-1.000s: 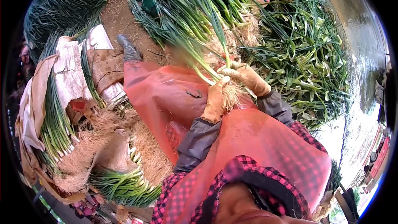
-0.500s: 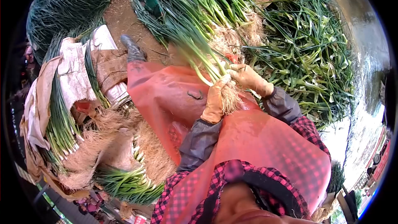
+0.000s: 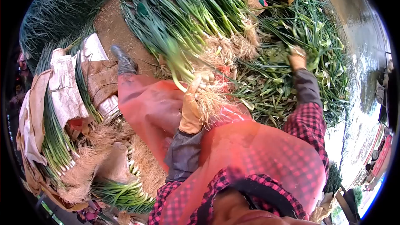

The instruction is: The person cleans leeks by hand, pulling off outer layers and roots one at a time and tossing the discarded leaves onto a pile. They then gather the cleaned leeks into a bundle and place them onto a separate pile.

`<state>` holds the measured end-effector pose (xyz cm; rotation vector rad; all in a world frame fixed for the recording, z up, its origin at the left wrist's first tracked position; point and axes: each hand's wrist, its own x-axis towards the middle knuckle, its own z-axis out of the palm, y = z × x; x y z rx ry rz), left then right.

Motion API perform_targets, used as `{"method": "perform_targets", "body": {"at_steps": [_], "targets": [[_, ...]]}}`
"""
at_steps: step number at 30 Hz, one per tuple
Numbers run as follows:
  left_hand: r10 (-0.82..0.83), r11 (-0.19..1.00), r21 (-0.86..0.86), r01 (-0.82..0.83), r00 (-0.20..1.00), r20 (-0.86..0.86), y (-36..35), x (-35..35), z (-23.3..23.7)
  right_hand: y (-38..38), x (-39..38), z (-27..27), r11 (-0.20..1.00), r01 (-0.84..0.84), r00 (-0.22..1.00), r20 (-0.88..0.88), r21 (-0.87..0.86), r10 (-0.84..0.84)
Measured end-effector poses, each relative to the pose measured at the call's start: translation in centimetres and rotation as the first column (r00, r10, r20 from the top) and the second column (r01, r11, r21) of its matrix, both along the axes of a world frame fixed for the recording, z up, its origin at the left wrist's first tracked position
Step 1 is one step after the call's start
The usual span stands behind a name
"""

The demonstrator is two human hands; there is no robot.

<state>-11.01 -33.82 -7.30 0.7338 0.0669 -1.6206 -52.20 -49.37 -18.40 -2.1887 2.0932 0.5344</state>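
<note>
A bunch of green onions (image 3: pixel 180 68) is gripped in my gloved left hand (image 3: pixel 192 104), closed around the white stems just above the roots. Its pale stringy roots (image 3: pixel 210 102) hang to the right of the hand, over the red apron (image 3: pixel 146 100). My gloved right hand (image 3: pixel 297 57) reaches out over a heap of loose green leaves (image 3: pixel 275 83) on the right. Its fingers are partly lost among the leaves, so I cannot make out whether they hold anything. Beyond my left hand lies a row of green onions (image 3: pixel 196 12), roots toward me.
At left, more green onions (image 3: pixel 56 133) lie by pale sacking (image 3: pixel 68 87), beside a mass of roots (image 3: pixel 93 154). A large dark green pile (image 3: pixel 62 12) rises at the upper left. A boot (image 3: pixel 123 60) rests on bare soil. Wet ground (image 3: pixel 362 50) runs along the right.
My right hand has left the bunch and moved right, out over the leaf heap. My left hand still grips the green onions and has shifted slightly left and down.
</note>
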Motion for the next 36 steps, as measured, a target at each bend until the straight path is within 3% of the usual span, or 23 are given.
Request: {"method": "perform_targets", "body": {"at_steps": [1,6,7,9,10,12,13,14,15,16,17,20,21,23,24,25,26,27,29,30,33,35,36], "targets": [[0.040,0.995,0.095,-0.033,0.996,-0.076,0.1,-0.4,0.4,0.5,-8.6,-5.7,0.961,-0.114,0.988,-0.128,-0.252,0.083],[0.106,0.980,0.189,-0.063,0.969,-0.225,1.4,-1.6,0.2,0.4,-4.6,0.3,0.963,0.248,0.894,-0.410,0.110,-0.183],[0.068,0.988,0.150,-0.026,0.955,-0.289,1.6,-1.2,-1.0,-0.7,-3.7,-1.9,0.971,0.236,0.908,-0.362,0.031,-0.210],[0.049,0.987,0.163,-0.003,0.958,-0.284,2.1,-1.5,-2.6,-0.6,8.2,3.5,0.919,-0.213,0.975,-0.128,-0.331,0.180],[0.016,0.985,0.169,0.033,0.959,-0.282,2.2,-1.6,-3.1,-1.8,11.7,1.7,0.779,-0.235,0.915,0.137,-0.581,0.378],[0.001,0.974,0.218,0.054,0.970,-0.243,2.3,-1.8,-3.1,-3.9,20.0,-1.3,0.970,-0.038,0.722,0.664,-0.241,0.193],[-0.011,0.980,0.192,0.048,0.982,-0.189,2.2,-1.8,-2.6,-5.0,23.6,-3.3,0.978,-0.002,0.638,0.752,-0.210,0.163],[-0.022,0.985,0.166,0.044,0.991,-0.134,2.1,-1.8,-2.2,-6.1,26.4,-5.5,0.978,-0.013,0.665,0.729,-0.206,0.163],[0.009,0.994,0.113,0.010,0.987,-0.162,2.0,-1.8,-1.9,-7.6,28.5,-6.3,0.999,-0.014,0.707,0.708,0.032,-0.013],[0.009,0.994,0.113,0.010,0.987,-0.159,2.0,-2.0,-2.0,-8.4,29.8,-7.2,1.000,0.014,0.801,0.599,-0.016,-0.002],[0.060,0.991,0.124,-0.050,0.995,-0.083,1.9,-2.2,-2.1,-8.7,29.7,-7.9,0.996,0.079,0.739,0.673,-0.050,-0.025],[0.148,0.978,0.157,-0.140,0.988,-0.042,1.8,-2.0,-2.5,-6.8,28.7,-0.4,0.986,0.169,0.507,0.859,-0.015,-0.073],[0.142,0.978,0.174,-0.116,0.980,-0.141,1.7,-2.0,-2.0,-4.5,27.5,3.3,0.962,0.180,0.348,0.901,0.207,-0.259],[0.056,0.998,0.033,-0.049,0.973,-0.225,2.5,-2.6,-2.9,0.4,24.4,6.8,0.996,-0.078,0.159,0.987,0.029,-0.016],[0.077,0.992,0.102,-0.072,0.996,-0.048,1.5,-3.4,0.1,2.9,23.7,10.0,0.902,-0.169,0.083,0.917,0.398,-0.390],[-0.028,0.990,0.140,0.032,0.999,-0.028,2.4,-4.1,-1.7,5.1,23.6,9.2,0.798,-0.215,-0.098,0.801,0.563,-0.591],[-0.133,0.975,0.178,0.133,0.991,-0.009,3.4,-4.7,-3.5,7.1,23.7,6.9,0.802,-0.217,-0.082,0.809,0.556,-0.582],[-0.194,0.973,0.163,0.162,0.959,0.205,3.7,-5.6,-2.4,8.0,24.1,6.2,0.765,-0.266,-0.052,0.783,0.587,-0.619],[-0.144,0.963,0.251,0.093,0.971,0.192,4.7,-6.5,-4.6,8.6,24.9,2.2,0.699,-0.311,0.098,0.753,0.644,-0.651],[-0.136,0.960,0.273,0.060,0.953,0.272,5.3,-6.6,-5.7,8.6,26.3,-0.8,0.881,-0.291,0.030,0.923,0.374,-0.383],[-0.216,0.960,0.264,0.099,0.860,0.463,5.8,-6.2,-5.9,7.0,27.9,-1.0,0.790,-0.218,-0.017,0.807,0.574,-0.591],[-0.210,0.948,0.312,0.061,0.857,0.471,5.5,-5.9,-5.3,7.3,28.5,-1.5,0.965,0.027,0.325,0.911,0.261,-0.256],[-0.204,0.933,0.360,0.025,0.860,0.468,5.3,-5.9,-5.1,7.7,27.7,3.7,0.963,-0.060,0.510,0.837,0.264,-0.198]]}}
